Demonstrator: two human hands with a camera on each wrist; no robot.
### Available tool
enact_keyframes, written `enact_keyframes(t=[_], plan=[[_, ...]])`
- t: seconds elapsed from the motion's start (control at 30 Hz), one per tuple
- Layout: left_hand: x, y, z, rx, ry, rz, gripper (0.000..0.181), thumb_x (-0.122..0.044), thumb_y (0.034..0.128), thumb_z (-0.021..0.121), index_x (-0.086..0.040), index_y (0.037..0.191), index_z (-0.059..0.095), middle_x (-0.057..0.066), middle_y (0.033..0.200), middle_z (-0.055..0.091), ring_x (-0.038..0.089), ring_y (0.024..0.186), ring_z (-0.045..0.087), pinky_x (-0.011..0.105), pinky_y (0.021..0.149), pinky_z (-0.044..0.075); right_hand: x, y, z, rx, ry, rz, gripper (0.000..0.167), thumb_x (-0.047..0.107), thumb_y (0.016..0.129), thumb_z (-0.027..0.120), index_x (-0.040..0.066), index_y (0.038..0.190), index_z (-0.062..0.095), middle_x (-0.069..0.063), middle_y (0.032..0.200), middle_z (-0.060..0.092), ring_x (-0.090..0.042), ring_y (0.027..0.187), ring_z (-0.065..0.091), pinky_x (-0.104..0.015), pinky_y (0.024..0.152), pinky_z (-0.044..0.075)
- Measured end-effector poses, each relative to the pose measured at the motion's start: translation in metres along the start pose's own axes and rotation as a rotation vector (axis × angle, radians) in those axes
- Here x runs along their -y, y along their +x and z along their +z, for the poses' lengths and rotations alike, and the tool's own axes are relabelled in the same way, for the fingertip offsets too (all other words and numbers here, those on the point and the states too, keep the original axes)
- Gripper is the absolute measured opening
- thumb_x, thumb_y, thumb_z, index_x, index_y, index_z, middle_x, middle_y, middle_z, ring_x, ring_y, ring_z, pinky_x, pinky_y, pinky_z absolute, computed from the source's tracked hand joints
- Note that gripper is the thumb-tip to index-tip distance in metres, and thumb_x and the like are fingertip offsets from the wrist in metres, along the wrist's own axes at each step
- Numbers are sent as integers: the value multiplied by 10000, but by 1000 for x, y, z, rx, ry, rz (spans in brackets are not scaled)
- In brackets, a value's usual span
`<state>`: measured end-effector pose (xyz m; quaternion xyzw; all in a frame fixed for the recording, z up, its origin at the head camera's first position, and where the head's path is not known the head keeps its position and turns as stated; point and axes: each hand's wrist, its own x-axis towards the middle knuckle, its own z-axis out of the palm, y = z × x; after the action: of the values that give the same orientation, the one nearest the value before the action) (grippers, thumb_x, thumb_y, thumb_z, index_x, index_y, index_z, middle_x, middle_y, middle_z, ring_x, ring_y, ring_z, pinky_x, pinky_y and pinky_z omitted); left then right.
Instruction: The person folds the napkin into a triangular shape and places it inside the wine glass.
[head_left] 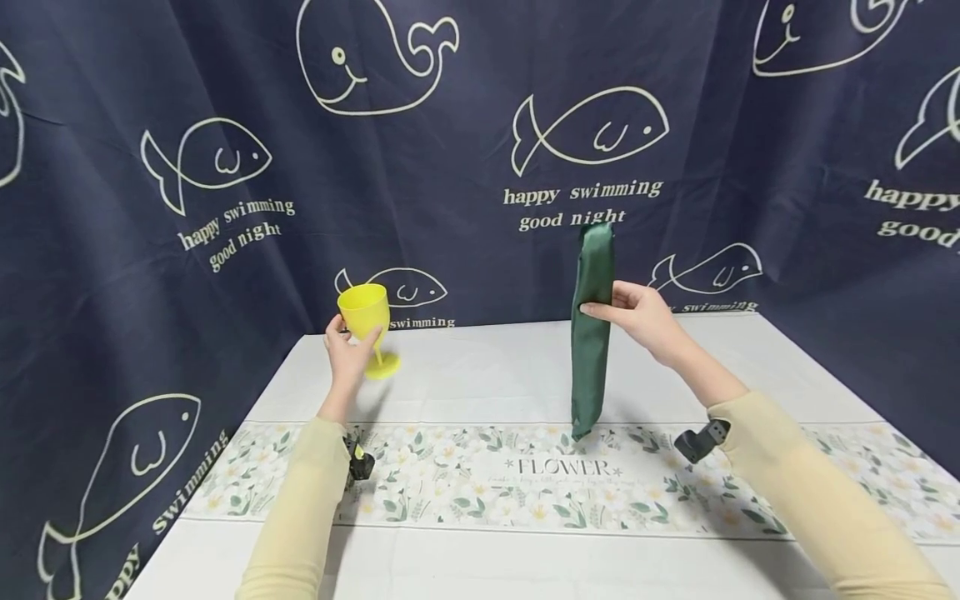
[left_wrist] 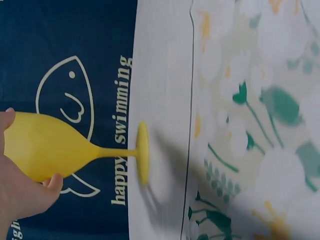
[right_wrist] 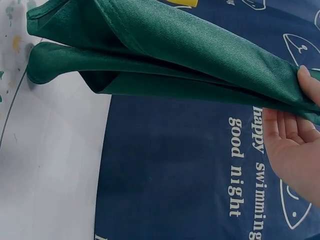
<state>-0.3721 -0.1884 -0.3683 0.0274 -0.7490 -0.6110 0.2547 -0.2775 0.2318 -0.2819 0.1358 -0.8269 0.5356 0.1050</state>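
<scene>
On the left, my left hand (head_left: 349,360) holds a yellow plastic goblet (head_left: 365,307) upright by its bowl, fingers and thumb curled round it. The left wrist view shows the stem and round foot of the goblet (left_wrist: 142,152), with a shadow beyond them on the white cloth; it appears lifted off the table. To the right, my right hand (head_left: 648,321) pinches a long folded dark green satin cloth (head_left: 591,358) between thumb and fingers. That cloth hangs upright, and its layered folds spread at the lower end in the right wrist view (right_wrist: 150,45).
A white tablecloth (head_left: 465,375) covers the table, crossed by a floral band (head_left: 480,483) reading "FLOWER". Behind and at the sides hangs a navy curtain (head_left: 465,192) with fish and whale drawings. Dark wrist cameras (head_left: 701,442) sit on both sleeves.
</scene>
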Motion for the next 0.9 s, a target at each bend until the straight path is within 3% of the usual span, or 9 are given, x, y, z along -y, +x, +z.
enact_keyframes(t=[0.23, 0.57, 0.7, 0.9], plan=[[6, 13, -9, 88, 16, -39, 933, -199, 829, 719, -22, 1480, 75, 205, 1526, 100, 315, 1430, 167, 413, 1179, 156, -2, 3, 2, 17, 5, 10, 465, 301, 829, 721, 6, 1169, 605, 182, 835, 680, -1, 867, 634, -528, 1053, 347], [8, 25, -10, 181, 64, -55, 1081, -249, 816, 737, -73, 1498, -84, 189, 1565, 32, 267, 1454, 85, 360, 1190, 99, -6, 1, 1, 6, -7, 10, 451, 298, 828, 722, 8, 1155, 611, 191, 825, 676, 6, 864, 627, -520, 1039, 357], [6, 29, -9, 213, 76, -41, 1143, -250, 810, 742, -77, 1480, -168, 180, 1556, 126, 261, 1444, 146, 374, 1189, 103, -6, 0, -1, 2, 3, 0, 419, 286, 829, 722, 17, 1133, 620, 189, 820, 680, 6, 863, 630, -513, 1038, 356], [8, 33, -8, 176, 169, -25, 1181, -292, 783, 763, -89, 1483, -166, 199, 1433, 292, 298, 1379, 239, 404, 1170, 179, -7, 3, -1, 7, 13, -3, 391, 279, 831, 721, 27, 1115, 626, 183, 817, 682, 4, 863, 633, -514, 1046, 352]])
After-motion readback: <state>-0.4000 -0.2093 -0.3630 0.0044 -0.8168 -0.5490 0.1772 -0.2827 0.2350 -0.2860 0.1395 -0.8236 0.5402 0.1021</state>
